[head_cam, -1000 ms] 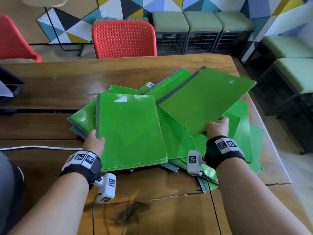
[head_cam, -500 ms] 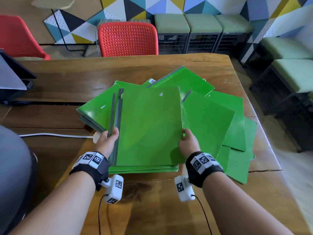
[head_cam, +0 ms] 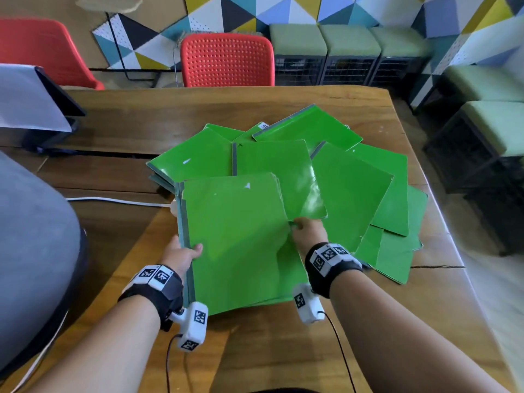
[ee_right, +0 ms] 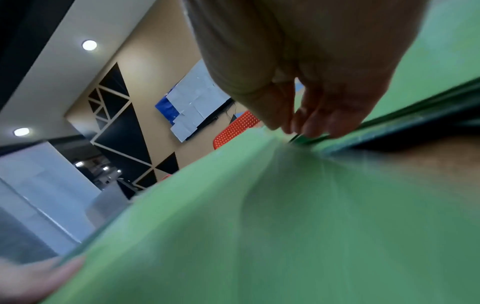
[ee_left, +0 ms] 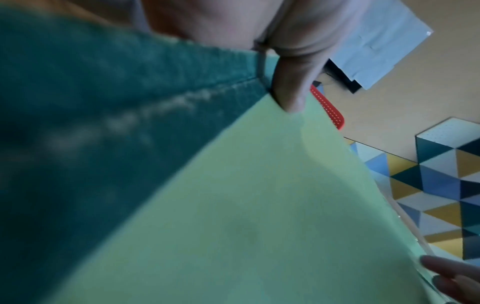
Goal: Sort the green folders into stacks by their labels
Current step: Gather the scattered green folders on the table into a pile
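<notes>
Now the left hand (head_cam: pixel 181 255) grips a gathered stack of green folders (head_cam: pixel 235 245) by its spine at the table's (head_cam: pixel 283 350) six o'clock, grown since a second ago; the right hand (head_cam: pixel 309 232) pinches its right edge, the unsorted heap (head_cam: pixel 354 191) fanning toward one o'clock, labels mostly unreadable.

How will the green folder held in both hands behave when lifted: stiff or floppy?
Probably floppy: the top folder creases where the right hand pinches its edge. Likely light, since the left hand holds several by the spine. Its glossy cover suggests it may slide off the pile.

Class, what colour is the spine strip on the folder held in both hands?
Grey, on the held folder; head view.
</notes>
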Demonstrator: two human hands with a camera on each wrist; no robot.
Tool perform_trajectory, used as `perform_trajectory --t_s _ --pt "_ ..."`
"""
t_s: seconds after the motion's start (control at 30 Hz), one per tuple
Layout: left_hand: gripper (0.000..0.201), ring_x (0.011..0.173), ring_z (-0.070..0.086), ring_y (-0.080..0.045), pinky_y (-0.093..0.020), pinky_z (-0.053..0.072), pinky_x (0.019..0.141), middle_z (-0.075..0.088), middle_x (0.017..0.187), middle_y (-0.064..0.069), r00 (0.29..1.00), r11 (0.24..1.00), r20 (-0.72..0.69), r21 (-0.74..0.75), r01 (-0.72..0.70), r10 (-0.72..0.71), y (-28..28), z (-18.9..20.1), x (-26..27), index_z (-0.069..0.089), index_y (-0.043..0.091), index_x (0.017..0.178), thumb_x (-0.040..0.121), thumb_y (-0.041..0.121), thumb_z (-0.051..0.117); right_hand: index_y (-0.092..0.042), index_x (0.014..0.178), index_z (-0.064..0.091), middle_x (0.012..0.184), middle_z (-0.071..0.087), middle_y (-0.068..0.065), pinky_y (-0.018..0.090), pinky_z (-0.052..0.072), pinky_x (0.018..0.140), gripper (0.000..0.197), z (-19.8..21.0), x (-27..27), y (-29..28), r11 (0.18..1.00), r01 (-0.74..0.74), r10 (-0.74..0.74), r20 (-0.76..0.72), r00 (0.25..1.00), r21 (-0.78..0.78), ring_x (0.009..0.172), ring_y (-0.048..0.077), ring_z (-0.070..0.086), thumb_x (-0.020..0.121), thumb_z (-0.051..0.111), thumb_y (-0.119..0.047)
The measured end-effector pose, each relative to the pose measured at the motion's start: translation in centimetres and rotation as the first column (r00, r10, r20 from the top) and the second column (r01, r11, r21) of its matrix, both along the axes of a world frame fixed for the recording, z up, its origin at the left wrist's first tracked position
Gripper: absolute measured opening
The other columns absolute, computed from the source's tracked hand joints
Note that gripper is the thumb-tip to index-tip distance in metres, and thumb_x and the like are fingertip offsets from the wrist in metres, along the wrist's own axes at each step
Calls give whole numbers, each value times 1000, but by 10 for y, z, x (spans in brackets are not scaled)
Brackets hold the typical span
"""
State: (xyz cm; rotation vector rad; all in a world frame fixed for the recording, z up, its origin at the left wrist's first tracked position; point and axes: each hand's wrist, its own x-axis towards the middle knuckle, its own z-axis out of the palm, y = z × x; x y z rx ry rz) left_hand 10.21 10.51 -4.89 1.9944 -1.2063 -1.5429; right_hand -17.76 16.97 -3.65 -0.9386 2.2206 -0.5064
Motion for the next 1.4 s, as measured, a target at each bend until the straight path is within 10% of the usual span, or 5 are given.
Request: perform_trajectory --t_s 0.37,0.8,1.1,1.23,1.4 --pt "86 146 18 -35 -58 20 115 10 162 -7 995 996 62 23 -85 83 -10 -2 40 5 18 154 91 24 63 -6 129 50 125 56 18 41 48 94 46 -5 -48 -55 919 327 -336 5 942 222 113 35 56 86 59 -20" --pt "50 109 55 -38 -47 43 98 56 120 -19 968 973 152 -142 -180 201 -50 39 47 42 2 129 91 27 62 -13 136 45 134 53 11 25 47 70 51 106 -80 -46 807 409 -403 108 909 -426 94 16 53 90 44 9" --pt "52 110 58 -34 -48 46 98 62 114 -16 993 981 -61 -161 -111 102 -42 44 -39 53 17 121 86 56 58 -10 143 39 132 53 8 17 51 53 56 25 -21 -8 959 235 -194 239 951 -156 68 10 57 90 50 4" --pt "38 112 49 -22 -43 38 95 56 97 2 966 981 -233 -127 -147 115 -42 35 -60 48 17 123 90 27 65 -15 141 42 138 39 12 41 58 83 62 15 -36 -6 986 151 -133 230 964 -64 109 27 57 85 66 -23" --pt "42 129 41 -21 -37 30 104 52 116 4 960 993 -277 -116 -6 -27 -54 40 -89 45 17 133 98 40 47 -8 148 30 116 54 8 47 55 88 68 23 -70 -6 928 373 -304 594 745 7 92 28 63 90 64 -17"
